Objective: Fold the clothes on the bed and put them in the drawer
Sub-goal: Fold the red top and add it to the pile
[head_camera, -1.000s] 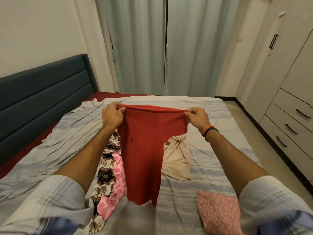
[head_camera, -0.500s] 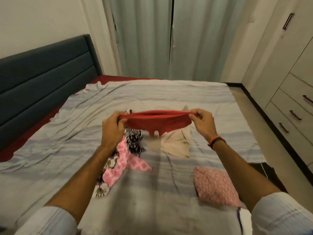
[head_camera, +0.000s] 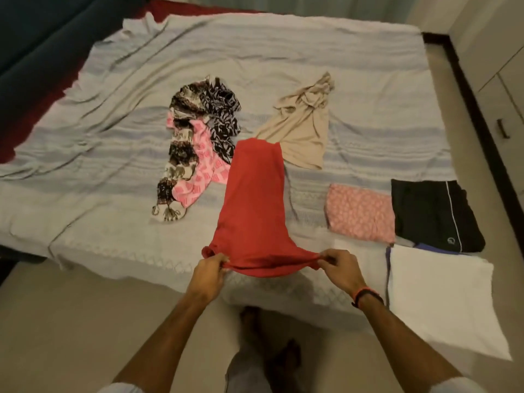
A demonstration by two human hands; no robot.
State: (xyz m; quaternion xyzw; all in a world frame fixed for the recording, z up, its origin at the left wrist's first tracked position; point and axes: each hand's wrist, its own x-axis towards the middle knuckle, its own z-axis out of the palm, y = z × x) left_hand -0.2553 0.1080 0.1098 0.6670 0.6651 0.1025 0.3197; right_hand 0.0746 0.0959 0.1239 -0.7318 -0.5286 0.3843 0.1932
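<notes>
A red garment (head_camera: 255, 205) lies stretched out lengthwise on the bed (head_camera: 113, 177), its far end reaching a beige top (head_camera: 303, 129). My left hand (head_camera: 208, 272) pinches its near left corner and my right hand (head_camera: 338, 268) pinches its near right corner, both at the bed's front edge. To the left lies an unfolded heap of patterned clothes (head_camera: 195, 146) in black, white and pink. Folded pieces sit at the right: a pink patterned one (head_camera: 360, 214), black shorts (head_camera: 433, 214) and a white one (head_camera: 442, 296).
Drawer fronts with dark handles (head_camera: 502, 129) line the right wall beyond a strip of floor. A dark headboard (head_camera: 34, 38) runs along the left. My feet (head_camera: 269, 336) stand on the floor by the bed's front edge.
The red garment, held up in the air before, has been swung down and laid flat on the bed. Both hands came down and toward me, and my view tilted downward.
</notes>
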